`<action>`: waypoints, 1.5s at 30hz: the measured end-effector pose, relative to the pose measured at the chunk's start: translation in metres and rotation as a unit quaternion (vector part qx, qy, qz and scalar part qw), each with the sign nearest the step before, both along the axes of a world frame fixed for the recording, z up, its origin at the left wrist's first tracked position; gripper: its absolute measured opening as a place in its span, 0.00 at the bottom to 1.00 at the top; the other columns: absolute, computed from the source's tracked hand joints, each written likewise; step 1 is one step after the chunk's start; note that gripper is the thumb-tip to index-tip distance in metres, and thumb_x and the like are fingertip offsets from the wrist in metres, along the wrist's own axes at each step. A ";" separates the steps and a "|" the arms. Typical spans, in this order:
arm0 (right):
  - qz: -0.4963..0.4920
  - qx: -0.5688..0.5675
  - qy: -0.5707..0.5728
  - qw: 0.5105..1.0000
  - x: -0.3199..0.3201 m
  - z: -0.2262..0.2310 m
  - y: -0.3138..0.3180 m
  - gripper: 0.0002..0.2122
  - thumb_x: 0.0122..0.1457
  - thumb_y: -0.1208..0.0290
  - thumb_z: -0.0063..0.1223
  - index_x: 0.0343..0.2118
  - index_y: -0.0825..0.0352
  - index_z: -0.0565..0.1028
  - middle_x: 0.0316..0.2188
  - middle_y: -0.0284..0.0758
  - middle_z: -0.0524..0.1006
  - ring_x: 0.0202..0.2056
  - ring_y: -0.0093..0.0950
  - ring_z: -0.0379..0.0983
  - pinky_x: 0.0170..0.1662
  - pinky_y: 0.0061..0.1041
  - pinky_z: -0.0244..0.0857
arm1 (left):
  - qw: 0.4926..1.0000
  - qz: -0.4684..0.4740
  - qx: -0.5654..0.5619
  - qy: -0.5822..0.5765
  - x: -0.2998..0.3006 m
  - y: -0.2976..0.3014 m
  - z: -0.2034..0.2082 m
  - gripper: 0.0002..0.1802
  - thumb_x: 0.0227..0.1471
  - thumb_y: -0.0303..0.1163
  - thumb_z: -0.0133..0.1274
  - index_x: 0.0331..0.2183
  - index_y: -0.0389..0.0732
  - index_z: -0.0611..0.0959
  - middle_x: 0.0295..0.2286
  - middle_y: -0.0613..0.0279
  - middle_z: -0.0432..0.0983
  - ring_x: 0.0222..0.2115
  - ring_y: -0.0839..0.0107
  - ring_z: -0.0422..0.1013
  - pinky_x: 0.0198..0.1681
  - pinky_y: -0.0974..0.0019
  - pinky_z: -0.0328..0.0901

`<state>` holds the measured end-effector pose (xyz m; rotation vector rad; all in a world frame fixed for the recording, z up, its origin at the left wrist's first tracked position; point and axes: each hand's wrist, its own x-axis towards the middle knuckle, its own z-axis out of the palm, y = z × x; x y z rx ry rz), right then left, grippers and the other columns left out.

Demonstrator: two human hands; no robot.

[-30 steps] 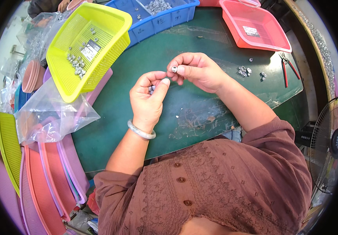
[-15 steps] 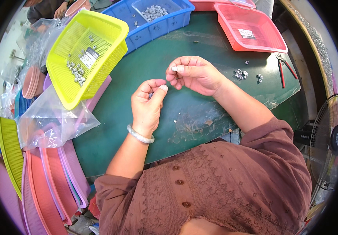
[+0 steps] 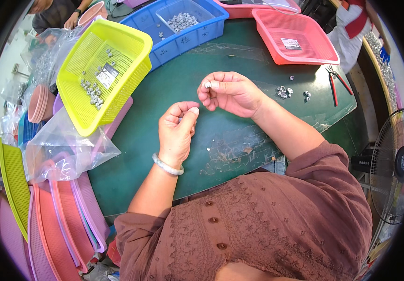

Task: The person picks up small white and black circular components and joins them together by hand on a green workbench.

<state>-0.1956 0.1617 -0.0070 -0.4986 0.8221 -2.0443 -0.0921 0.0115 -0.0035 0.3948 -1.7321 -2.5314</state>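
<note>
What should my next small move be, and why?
Probably turn the small grey part slightly in the right hand: it is pinched there with much of its surface covered, and the curled left hand is close by.

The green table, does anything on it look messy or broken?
A bit! The green table has scuffs and scratches near the person, with a white crumb beside them. Some small grey parts lie loose near the red-handled pliers, outside any basket, though maybe on purpose.
</note>
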 end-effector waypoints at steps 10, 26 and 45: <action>0.018 -0.034 0.002 0.999 0.001 0.001 0.000 0.09 0.56 0.69 0.43 0.32 0.69 0.70 0.30 0.38 0.71 0.31 0.26 0.67 0.34 0.24 0.62 | 1.000 -0.009 0.017 0.011 0.000 -0.002 -0.001 0.06 0.48 0.26 0.51 0.31 0.36 0.76 0.19 0.73 0.67 0.15 0.88 0.57 0.15 0.84 0.50; 0.065 -0.012 -0.019 0.998 0.007 -0.005 -0.005 0.08 0.57 0.68 0.43 0.31 0.67 0.71 0.29 0.35 0.72 0.29 0.27 0.68 0.34 0.25 0.64 | 0.969 -0.009 -0.131 0.208 0.006 0.007 0.007 0.14 0.48 0.19 0.48 0.41 0.33 0.74 0.25 0.65 0.71 0.26 0.78 0.67 0.32 0.76 0.64; 0.035 0.065 0.123 0.990 0.008 -0.009 -0.004 0.09 0.57 0.68 0.44 0.34 0.69 0.71 0.30 0.32 0.71 0.30 0.21 0.67 0.34 0.19 0.63 | 0.971 0.029 -0.138 0.195 0.005 0.008 0.004 0.09 0.48 0.21 0.49 0.36 0.35 0.75 0.25 0.70 0.70 0.21 0.88 0.59 0.24 0.84 0.54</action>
